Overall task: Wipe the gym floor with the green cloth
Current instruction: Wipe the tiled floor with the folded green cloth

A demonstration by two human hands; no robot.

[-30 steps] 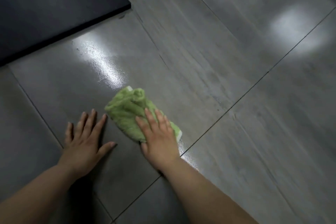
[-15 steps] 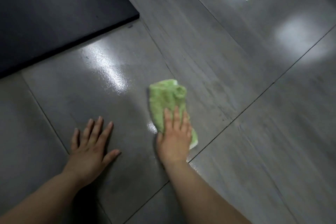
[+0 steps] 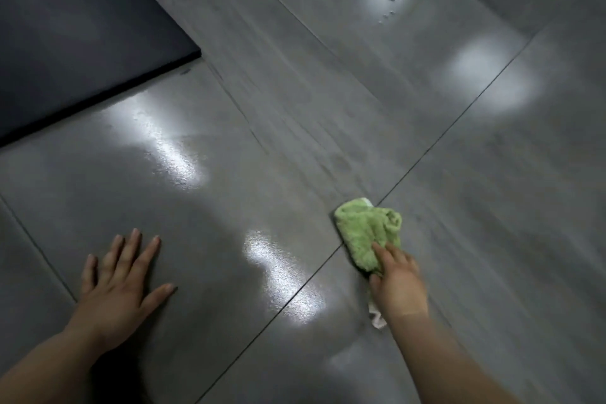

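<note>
A: What's the right hand (image 3: pixel 398 285) doing?

B: Its grip presses the green cloth (image 3: pixel 369 233) flat on the gym floor (image 3: pixel 492 239), cloth bunched ahead of the fingers. It has swept rightward across the tile joint, so a fresh strip is getting wiped.

A: The left hand (image 3: pixel 119 282)?

B: Well apart, grip spread wide, empty. The cloth looks fluffy and crumpled.

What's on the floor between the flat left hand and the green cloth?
Nothing but bare grey tile in the head view: glossy light reflections and a dark grout line separate the left hand from the green cloth.
</note>
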